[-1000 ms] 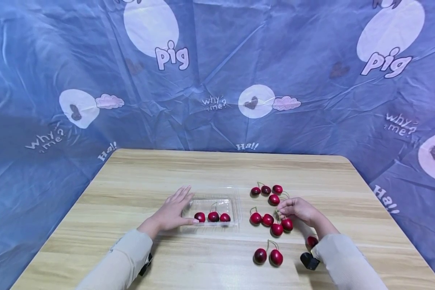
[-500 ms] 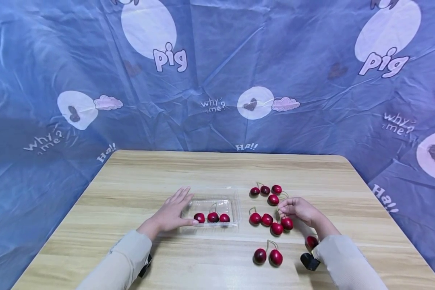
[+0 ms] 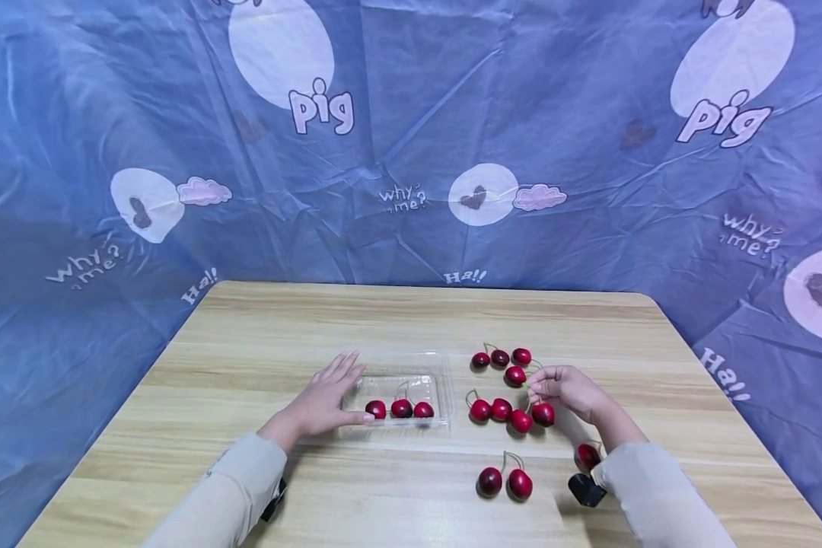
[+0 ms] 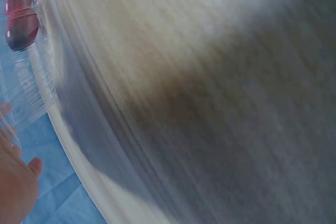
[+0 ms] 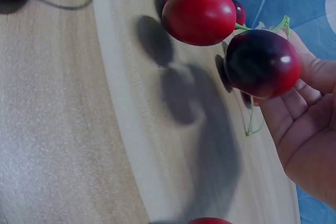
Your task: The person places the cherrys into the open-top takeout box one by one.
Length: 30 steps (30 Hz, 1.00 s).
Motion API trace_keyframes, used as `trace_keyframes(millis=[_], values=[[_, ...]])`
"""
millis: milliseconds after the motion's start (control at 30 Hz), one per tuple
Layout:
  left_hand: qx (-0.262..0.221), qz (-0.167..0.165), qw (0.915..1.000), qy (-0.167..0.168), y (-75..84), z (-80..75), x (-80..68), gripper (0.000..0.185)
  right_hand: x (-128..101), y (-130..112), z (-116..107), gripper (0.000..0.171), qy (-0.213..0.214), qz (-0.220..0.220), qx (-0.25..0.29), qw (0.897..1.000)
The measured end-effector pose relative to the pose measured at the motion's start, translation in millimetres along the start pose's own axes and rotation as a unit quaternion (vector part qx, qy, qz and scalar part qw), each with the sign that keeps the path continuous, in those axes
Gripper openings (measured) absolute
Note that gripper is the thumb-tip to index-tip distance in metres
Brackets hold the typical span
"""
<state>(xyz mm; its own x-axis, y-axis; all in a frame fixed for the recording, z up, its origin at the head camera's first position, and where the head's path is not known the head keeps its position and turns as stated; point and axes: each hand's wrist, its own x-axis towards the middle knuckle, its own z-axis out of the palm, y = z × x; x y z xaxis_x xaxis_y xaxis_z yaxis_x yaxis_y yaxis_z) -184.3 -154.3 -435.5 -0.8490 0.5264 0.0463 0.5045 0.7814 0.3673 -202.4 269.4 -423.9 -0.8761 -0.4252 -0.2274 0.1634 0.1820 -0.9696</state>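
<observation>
My left hand rests at the left end of a clear plastic box, fingers spread over its side and thumb along the front rim. Inside the box, three dark red cherries lie in a row near the front. With thumb and fingertips, my right hand pinches the green stems of a cherry pair. In the right wrist view, the pair's dark cherry and red cherry hang above the table, their shadows apart from them. The left wrist view catches only part of the left hand beside the box.
Just left of the held pair lie two cherries with a curved stem. Several cherries lie farther back, and another joined pair lies in front. One cherry is beside the right sleeve. A blue patterned cloth hangs behind the wooden table.
My right hand has risen slightly with the pinched cherry pair, whose fruits now sit a little higher in the head view. The left hand and the box have stayed in place.
</observation>
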Motion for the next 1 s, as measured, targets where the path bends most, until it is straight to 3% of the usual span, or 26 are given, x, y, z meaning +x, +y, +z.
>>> trace_keyframes(millis=[233, 533, 1000], values=[[0.002, 0.001, 1.0000, -0.005, -0.3, -0.7, 0.5, 0.091, -4, -7, 0, 0.017, 0.009, -0.013, 0.009, 1.000], [0.000, 0.000, 1.0000, 0.000, 1.0, -0.4, -0.9, 0.091, -4, -21, 13, 0.009, 0.024, -0.041, 0.015, 0.999], [0.002, -0.004, 1.0000, 0.004, -1.2, 4.7, -0.7, 0.094, 10, -33, 43, 0.013, 0.067, -0.098, 0.106, 0.987]])
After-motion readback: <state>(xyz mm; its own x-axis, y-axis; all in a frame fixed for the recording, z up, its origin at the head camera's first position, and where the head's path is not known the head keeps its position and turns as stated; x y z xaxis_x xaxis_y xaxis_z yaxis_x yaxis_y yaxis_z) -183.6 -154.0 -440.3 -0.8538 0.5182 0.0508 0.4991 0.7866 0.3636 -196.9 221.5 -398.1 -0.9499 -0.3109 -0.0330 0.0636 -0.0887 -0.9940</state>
